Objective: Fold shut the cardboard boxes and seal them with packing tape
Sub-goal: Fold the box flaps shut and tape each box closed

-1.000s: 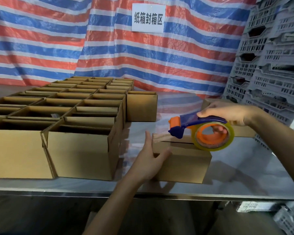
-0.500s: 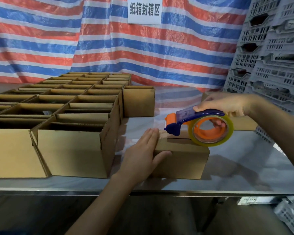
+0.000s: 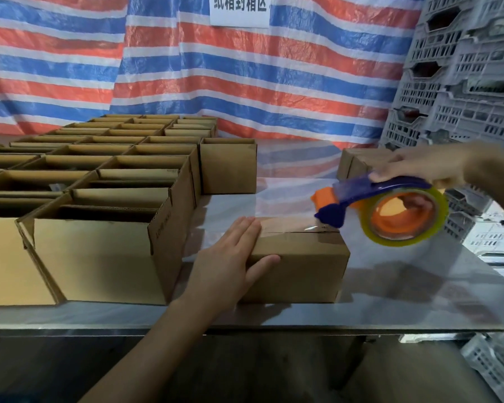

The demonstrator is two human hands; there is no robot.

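Observation:
A small closed cardboard box (image 3: 300, 266) lies near the front of the metal table (image 3: 405, 295). My left hand (image 3: 230, 263) presses flat on its left end, thumb against the front face. A strip of clear tape (image 3: 291, 226) runs along the top seam. My right hand (image 3: 419, 167) holds a blue and orange tape dispenser (image 3: 390, 210) with a clear roll; its blue nose touches the box's top at the right edge.
Several open cardboard boxes (image 3: 99, 199) fill the table's left side in rows. Another closed box (image 3: 358, 164) lies at the back right behind the dispenser. Grey plastic crates (image 3: 463, 82) are stacked on the right. A striped tarp (image 3: 186, 68) hangs behind.
The right hand has drawn the dispenser rightward across the box top to its right edge, leaving tape on the seam. The left hand went from holding the box's left end to lying flat on its top.

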